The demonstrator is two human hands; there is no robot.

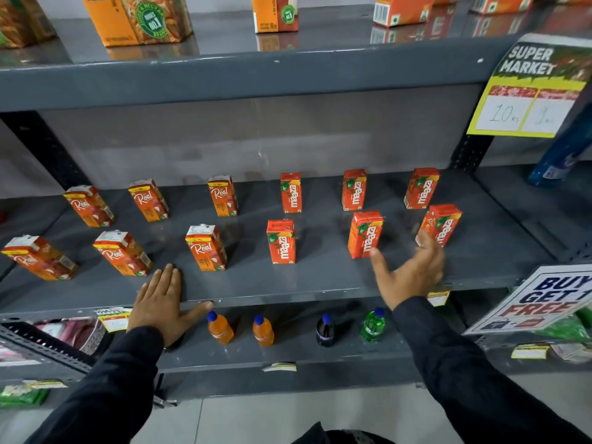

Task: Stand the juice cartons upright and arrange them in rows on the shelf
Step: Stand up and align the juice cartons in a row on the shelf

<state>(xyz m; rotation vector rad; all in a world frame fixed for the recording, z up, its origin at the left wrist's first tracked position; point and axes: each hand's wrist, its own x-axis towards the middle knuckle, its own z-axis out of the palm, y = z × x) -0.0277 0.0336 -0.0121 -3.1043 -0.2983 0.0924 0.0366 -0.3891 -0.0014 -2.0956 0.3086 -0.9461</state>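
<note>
Right, middle shelf [288,283] holds twelve juice cartons, all upright, in two rows of six. Back row w/ three Real cartons [221,196] on the left, three Maaza cartons [354,190] on the right; front row same split. Left hand [161,304] lies flat, palm down, fingers spread on the shelf's front edge, holding nothing, near the front Real carton [206,248]. Right hand [411,272] is open, fingers spread, empty, fingertips at the base of the far-right front carton [443,224], thumb just beside its neighbour [365,233]. Small bottles [262,330] stand on the shelf below.
</note>
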